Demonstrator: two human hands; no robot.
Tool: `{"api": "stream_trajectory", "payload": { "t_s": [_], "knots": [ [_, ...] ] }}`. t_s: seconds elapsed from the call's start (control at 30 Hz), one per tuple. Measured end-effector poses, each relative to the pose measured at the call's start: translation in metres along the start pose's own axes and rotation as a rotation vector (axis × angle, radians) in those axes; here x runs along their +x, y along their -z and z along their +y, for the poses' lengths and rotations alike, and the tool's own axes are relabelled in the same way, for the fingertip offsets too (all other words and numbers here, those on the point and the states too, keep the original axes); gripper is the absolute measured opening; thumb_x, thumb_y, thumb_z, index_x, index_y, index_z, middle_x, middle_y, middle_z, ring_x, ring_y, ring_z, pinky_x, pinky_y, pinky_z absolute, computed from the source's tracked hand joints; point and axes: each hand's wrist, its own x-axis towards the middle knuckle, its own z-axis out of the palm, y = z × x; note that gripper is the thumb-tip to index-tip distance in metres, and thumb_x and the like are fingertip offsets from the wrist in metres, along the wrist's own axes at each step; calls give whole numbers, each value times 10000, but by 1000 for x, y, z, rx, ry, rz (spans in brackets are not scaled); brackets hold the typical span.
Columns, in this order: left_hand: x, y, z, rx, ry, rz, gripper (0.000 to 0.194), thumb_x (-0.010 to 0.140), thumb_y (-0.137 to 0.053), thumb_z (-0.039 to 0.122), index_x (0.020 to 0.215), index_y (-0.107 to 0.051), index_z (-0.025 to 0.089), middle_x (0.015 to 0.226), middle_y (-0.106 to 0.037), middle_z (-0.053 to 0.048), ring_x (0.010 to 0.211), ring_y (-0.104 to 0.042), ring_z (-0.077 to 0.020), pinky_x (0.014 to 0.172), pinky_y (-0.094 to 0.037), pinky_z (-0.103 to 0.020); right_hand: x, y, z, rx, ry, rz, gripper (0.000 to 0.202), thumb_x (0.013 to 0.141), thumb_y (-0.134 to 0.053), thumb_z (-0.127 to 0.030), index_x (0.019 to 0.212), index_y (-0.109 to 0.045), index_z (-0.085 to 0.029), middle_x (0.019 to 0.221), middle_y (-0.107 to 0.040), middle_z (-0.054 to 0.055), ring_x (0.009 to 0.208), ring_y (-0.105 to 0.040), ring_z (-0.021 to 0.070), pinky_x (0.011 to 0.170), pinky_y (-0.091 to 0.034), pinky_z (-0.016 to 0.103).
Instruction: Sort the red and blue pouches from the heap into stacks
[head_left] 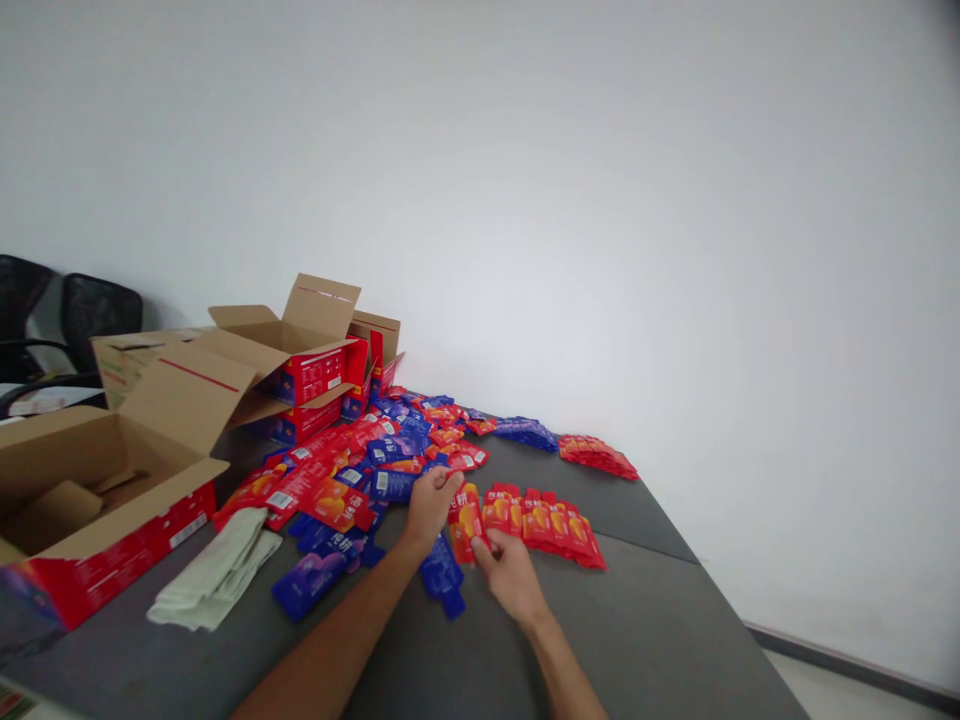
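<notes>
Between my hands a red pouch with an orange fruit print (463, 522) stands tilted over the table. My left hand (430, 510) is closed at its top corner, with some fingertips hidden. Lower down, the thumb and fingers of my right hand (514, 580) pinch its bottom right edge. Just to the right lies an overlapping row of red pouches (559, 525). A blue pouch (442, 575) rests on the table below my left hand, cap end toward me. Left of that hand spreads a mixed heap of red and blue pouches (337, 505).
An open red carton (127, 545) stands at the left, with stacked open cartons (319, 375) behind it. A folded pale cloth (217, 570) lies near the heap. Along the wall are rows of blue pouches (526, 432) and red pouches (596, 455).
</notes>
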Motion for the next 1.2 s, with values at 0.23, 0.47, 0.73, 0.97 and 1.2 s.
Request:
{"api": "stream_trajectory", "payload": {
  "t_s": [0.23,0.47,0.73,0.97,1.2],
  "knots": [
    [-19,-3,6,-134,213,-225,490,668,-701,617,758,-671,136,653,-658,-26,572,-582,-139,541,-426,-235,-18,2,3,201,-69,16,524,860,-511,-626,707,-662,-149,588,-591,-2,528,-450,107,533,-316,222],
    [-20,-6,1,-122,212,-164,454,675,-707,589,697,-643,140,589,-615,-6,511,-526,-114,499,-385,-221,-19,-5,-2,351,-113,24,443,827,-596,-560,727,-694,-139,560,-629,19,508,-495,110,521,-339,217],
    [-21,-7,-1,-191,277,-119,452,688,-709,584,695,-624,141,587,-617,-5,486,-523,-105,489,-392,-221,-22,-5,-3,533,-191,-29,503,769,-652,-619,729,-716,-122,575,-658,65,495,-580,141,505,-369,223],
    [-29,-9,-4,-148,363,-282,440,697,-700,573,766,-652,141,662,-661,-23,569,-601,-138,536,-452,-237,-20,-2,4,488,-180,115,522,826,-587,-630,798,-719,-126,593,-667,64,515,-565,134,502,-352,220],
    [-32,-18,-24,19,306,-194,378,661,-735,501,630,-597,150,574,-629,-8,515,-587,-136,475,-442,-224,-16,1,16,421,-219,158,527,817,-583,-646,804,-705,-133,599,-662,49,513,-547,132,500,-345,223]
  ]
}}
